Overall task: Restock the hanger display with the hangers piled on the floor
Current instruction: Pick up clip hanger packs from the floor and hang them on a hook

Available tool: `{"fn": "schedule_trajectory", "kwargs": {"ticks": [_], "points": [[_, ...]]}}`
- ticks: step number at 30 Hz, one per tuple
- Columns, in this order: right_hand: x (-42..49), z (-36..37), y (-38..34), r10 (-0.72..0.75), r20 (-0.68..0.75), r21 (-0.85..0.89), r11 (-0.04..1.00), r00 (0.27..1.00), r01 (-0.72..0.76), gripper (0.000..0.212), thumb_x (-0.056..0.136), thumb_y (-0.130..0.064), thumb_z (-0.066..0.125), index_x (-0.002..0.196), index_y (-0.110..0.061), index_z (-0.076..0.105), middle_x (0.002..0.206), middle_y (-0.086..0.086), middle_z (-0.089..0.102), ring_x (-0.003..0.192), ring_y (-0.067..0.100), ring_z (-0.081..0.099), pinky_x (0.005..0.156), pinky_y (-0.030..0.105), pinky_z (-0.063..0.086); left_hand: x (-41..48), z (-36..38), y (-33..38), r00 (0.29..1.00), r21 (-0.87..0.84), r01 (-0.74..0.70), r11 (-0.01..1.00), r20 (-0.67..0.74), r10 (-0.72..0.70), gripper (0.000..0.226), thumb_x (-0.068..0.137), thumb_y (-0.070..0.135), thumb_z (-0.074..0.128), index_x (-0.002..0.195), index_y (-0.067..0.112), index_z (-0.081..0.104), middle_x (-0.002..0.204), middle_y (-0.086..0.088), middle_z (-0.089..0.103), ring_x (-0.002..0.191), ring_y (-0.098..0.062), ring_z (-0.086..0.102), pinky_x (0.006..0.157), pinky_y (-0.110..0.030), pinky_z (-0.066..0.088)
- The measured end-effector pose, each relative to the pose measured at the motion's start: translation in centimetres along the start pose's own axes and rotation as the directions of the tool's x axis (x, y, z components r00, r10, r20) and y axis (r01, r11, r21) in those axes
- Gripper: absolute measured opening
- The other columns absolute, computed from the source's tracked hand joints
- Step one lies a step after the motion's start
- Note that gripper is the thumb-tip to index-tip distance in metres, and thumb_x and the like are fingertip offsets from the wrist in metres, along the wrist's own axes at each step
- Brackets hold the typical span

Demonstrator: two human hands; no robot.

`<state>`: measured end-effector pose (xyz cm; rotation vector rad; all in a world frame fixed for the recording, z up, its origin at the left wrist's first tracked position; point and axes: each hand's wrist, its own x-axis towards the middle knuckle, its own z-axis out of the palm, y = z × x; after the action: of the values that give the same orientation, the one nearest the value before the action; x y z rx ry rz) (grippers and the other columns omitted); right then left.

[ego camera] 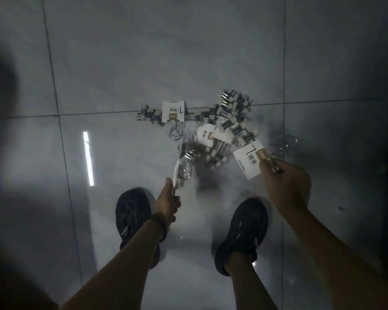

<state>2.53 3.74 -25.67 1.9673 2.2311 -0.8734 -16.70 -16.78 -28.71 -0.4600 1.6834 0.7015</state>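
**A:** What was on the left?

**B:** A bright strip of reflected light (pixel 88 158) lay on the grey tiled floor (pixel 121 63). Next to it was a dark left shoe (pixel 132 217).

**A:** And the left hand?

**B:** The left hand (pixel 169 203) was curled tight round a blurred bundle (pixel 185 161) of hangers. I could not tell whether its far end touched the floor.

**A:** Where were the other hangers?

**B:** Beyond the feet, a labelled bundle (pixel 174 110) lay flat across a tile joint. Its right end ran into the tangled pile (pixel 232 113) of clip hangers.

**A:** And further right?

**B:** There was the right shoe (pixel 244 229). Above it the right hand (pixel 287 186) gripped a carded bundle (pixel 248 161) near its white label. The wire hooks (pixel 283 145) stuck out past the hand.
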Motion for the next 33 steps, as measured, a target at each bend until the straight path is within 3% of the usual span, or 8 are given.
{"fn": "schedule_trajectory", "kwargs": {"ticks": [4,8,12,16,23,26,30,33], "points": [[-0.2,-1.8,-1.2,-0.076,0.099,0.222,0.974,0.992,0.052,0.027,0.100,-0.041,0.067,0.097,-0.019,0.082,0.066,-0.006,0.071,0.060,0.015,0.069,0.050,0.037,0.055,-2.4,-0.2,0.7,0.998,0.085,-0.058,0.995,-0.024,0.060,0.039,0.108,0.048,0.043,0.128,0.016,0.052,0.078,-0.002,0.050,0.057,-0.012,0.034,0.046,-0.021,0.028],[-2.8,-5.6,-4.8,-0.050,0.191,0.429,0.903,0.980,-0.038,0.030,0.099,-0.043,0.069,0.083,-0.020,0.080,0.076,-0.009,0.078,0.070,0.003,0.075,0.050,0.017,0.050,-8.0,1.0,3.2,0.985,0.028,-0.171,0.985,-0.021,0.172,0.033,0.101,0.043,0.061,0.116,0.013,0.057,0.078,-0.007,0.062,0.054,-0.013,0.044,0.044,-0.023,0.033],[-5.5,-12.4,-8.7,-0.039,0.151,0.487,0.873,0.988,-0.040,0.029,0.096,-0.043,0.072,0.088,-0.018,0.082,0.071,-0.010,0.077,0.064,0.008,0.074,0.052,0.033,0.057,-15.9,2.2,6.7,0.947,0.008,-0.320,0.947,0.044,0.319,0.022,0.095,0.038,0.070,0.112,0.024,0.068,0.081,-0.015,0.072,0.054,-0.014,0.055,0.042,-0.026,0.040],[-8.0,-24.3,-11.7,-0.029,0.057,0.502,0.865,0.998,-0.004,0.030,0.092,-0.049,0.071,0.090,-0.021,0.082,0.064,-0.017,0.072,0.057,0.004,0.068,0.050,0.024,0.050,-25.5,4.2,11.9,0.900,0.062,-0.430,0.901,0.112,0.422,0.016,0.097,0.037,0.068,0.113,0.041,0.070,0.075,-0.008,0.073,0.053,-0.016,0.055,0.043,-0.026,0.040],[-12.7,-51.2,-12.7,0.003,-0.186,0.421,0.904,0.983,0.077,0.027,0.092,-0.057,0.069,0.100,-0.035,0.081,0.077,-0.022,0.073,0.070,-0.003,0.068,0.060,0.019,0.050,-46.9,8.2,21.5,0.854,0.166,-0.507,0.846,0.229,0.467,0.049,0.103,0.060,0.043,0.109,0.020,0.071,0.057,0.010,0.061,0.047,-0.009,0.042,0.049,-0.021,0.027],[-15.0,-60.8,-11.4,0.013,-0.315,0.352,0.930,0.949,0.104,0.042,0.092,-0.070,0.059,0.107,-0.036,0.079,0.082,-0.015,0.076,0.075,0.001,0.070,0.067,0.033,0.059,-56.0,10.9,25.1,0.761,0.192,-0.626,0.756,0.359,0.540,0.064,0.103,0.065,0.029,0.105,0.015,0.067,0.057,0.003,0.053,0.036,-0.003,0.040,0.043,-0.021,0.029],[-19.2,-68.8,-10.1,0.053,-0.435,0.280,0.957,0.899,0.079,0.038,0.094,-0.065,0.057,0.098,-0.033,0.076,0.081,-0.007,0.075,0.074,0.010,0.070,0.071,0.035,0.058,-65.1,14.4,26.9,0.578,0.100,-0.751,0.652,0.577,0.577,0.064,0.087,0.060,0.066,0.136,0.027,0.043,0.079,-0.004,0.053,0.062,-0.016,0.050,0.054,-0.029,0.044],[-22.6,-72.4,-9.7,0.109,-0.510,0.233,0.972,0.853,0.015,0.041,0.095,-0.067,0.055,0.093,-0.031,0.074,0.077,-0.005,0.073,0.073,0.014,0.070,0.067,0.030,0.053,-70.9,16.5,28.1,0.385,0.031,-0.827,0.562,0.760,0.524,0.069,0.076,0.063,0.072,0.137,0.038,0.051,0.072,0.001,0.048,0.061,-0.016,0.042,0.058,-0.031,0.034]]}}
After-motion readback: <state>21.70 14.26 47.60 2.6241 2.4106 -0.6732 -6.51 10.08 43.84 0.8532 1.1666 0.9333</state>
